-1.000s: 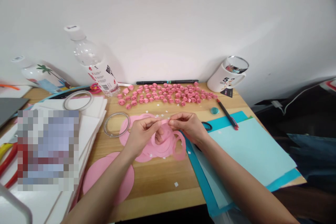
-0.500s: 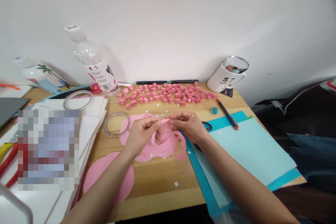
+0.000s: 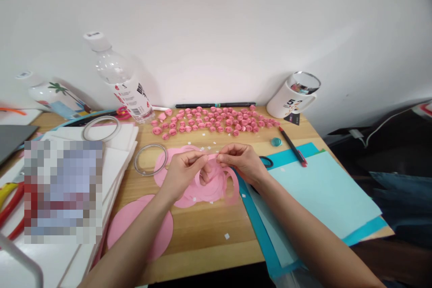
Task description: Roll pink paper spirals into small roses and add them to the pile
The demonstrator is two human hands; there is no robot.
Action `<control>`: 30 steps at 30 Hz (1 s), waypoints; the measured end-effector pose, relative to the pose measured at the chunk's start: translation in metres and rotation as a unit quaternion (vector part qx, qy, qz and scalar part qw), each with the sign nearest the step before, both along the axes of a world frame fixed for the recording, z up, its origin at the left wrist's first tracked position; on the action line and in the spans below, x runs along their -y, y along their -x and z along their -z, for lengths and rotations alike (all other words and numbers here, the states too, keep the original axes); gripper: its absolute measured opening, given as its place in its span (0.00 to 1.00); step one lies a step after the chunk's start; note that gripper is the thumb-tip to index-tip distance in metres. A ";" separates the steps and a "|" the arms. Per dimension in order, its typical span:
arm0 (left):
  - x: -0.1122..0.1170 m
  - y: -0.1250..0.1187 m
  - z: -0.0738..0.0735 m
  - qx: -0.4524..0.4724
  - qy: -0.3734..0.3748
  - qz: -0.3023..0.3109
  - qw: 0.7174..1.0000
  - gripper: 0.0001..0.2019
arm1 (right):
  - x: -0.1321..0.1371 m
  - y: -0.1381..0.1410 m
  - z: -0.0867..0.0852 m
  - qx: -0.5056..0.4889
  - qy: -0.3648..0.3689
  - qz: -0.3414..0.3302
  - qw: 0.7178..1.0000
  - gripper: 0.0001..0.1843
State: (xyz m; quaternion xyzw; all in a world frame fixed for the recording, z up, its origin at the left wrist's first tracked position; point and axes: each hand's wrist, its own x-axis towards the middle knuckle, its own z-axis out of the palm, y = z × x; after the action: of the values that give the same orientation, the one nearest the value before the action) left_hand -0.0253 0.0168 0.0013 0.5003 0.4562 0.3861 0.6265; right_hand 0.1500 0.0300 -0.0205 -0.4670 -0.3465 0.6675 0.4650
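Between my two hands a curled pink paper strip (image 3: pixel 231 184) is stretched, its loops hanging below my fingers. The fingertips of my left hand (image 3: pixel 184 168) pinch it on one side. On the other side my right hand (image 3: pixel 241 159) pinches the same strip between thumb and fingers. Under the hands lie overlapping pink paper cut-outs (image 3: pixel 185 200) with small white scraps around them. A pink paper circle (image 3: pixel 135 220) sits partly under my left forearm. Beyond the hands, many small rolled pink paper flowers (image 3: pixel 211 119) are spread in rows.
Left of the hands lies a roll of tape (image 3: pixel 150 159); another tape roll (image 3: pixel 101 128) rests on white sheets. A water bottle (image 3: pixel 126 85) and a white mug (image 3: pixel 293 94) stand by the wall. Light blue paper (image 3: pixel 324 207), black-handled scissors (image 3: pixel 266 162) and a pen (image 3: pixel 293 146) are at right.
My hands stay nearly in place, still pinching the strip. The strip's hanging loop on the right has shifted slightly.
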 end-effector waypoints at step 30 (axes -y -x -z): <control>0.000 0.000 -0.003 -0.015 -0.008 -0.004 1.000 0.12 | -0.001 -0.002 0.002 -0.034 0.008 -0.019 0.999 0.11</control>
State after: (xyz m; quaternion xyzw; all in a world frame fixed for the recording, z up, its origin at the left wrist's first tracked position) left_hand -0.0251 0.0164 0.0044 0.5092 0.4649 0.3848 0.6137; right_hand 0.1525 0.0308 -0.0229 -0.4408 -0.3342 0.6945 0.4602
